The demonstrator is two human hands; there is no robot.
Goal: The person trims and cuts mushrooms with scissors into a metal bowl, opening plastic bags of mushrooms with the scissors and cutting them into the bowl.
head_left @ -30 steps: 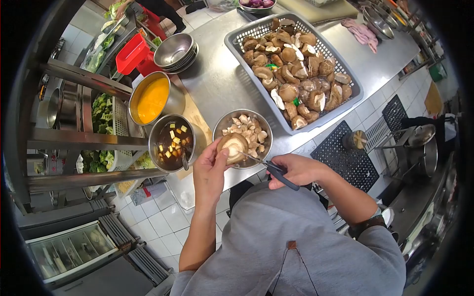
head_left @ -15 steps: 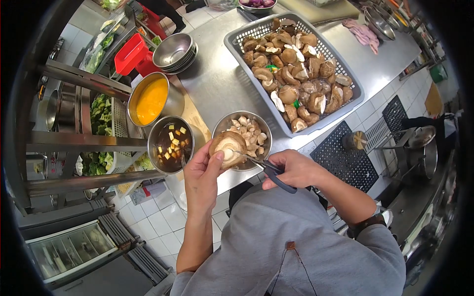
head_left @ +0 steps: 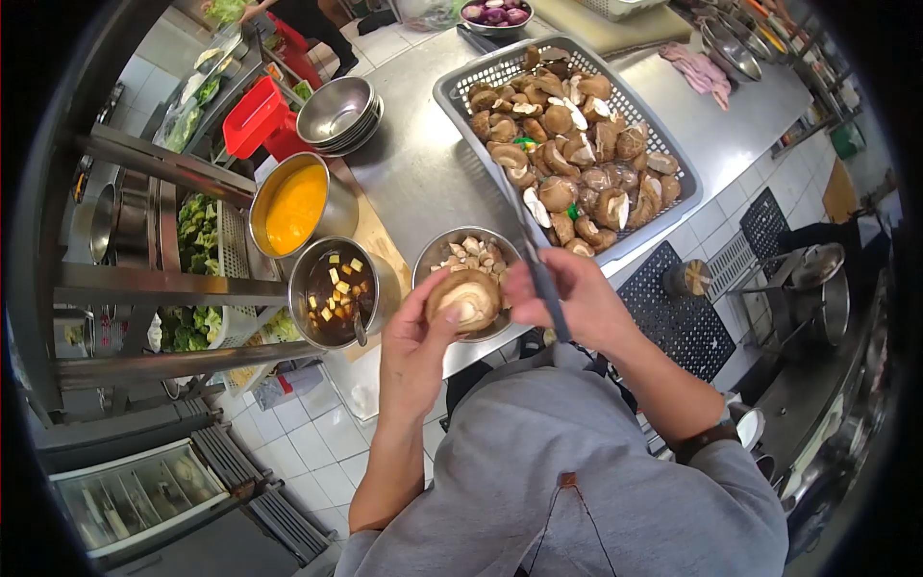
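Observation:
My left hand (head_left: pixel 420 338) is closed on a large brown shiitake mushroom (head_left: pixel 463 300), its pale underside facing up. Black-handled scissors (head_left: pixel 546 296) are in my right hand (head_left: pixel 577 300), their blades pointing away towards the crate. Blur softens my right fingertips, which are close to the mushroom's right edge; whether they touch it I cannot tell. Below the mushroom, a steel bowl (head_left: pixel 423 252) contains pale cut mushroom stems (head_left: pixel 473 252). A grey perforated crate (head_left: pixel 688 183) full of whole shiitake mushrooms (head_left: pixel 567 144) stands beyond my right hand.
To the left are a pot (head_left: pixel 258 216) of orange liquid, a pot (head_left: pixel 386 288) of dark liquid with yellow cubes and a spoon, and stacked steel bowls (head_left: pixel 336 111). A metal rack (head_left: pixel 173 281) borders the steel table (head_left: pixel 404 173). A pink cloth (head_left: pixel 697 69) lies far right.
The scissors have swung from pointing at the mushroom to pointing up and away. My left hand has shifted right with the mushroom, and my right hand has risen slightly beside it.

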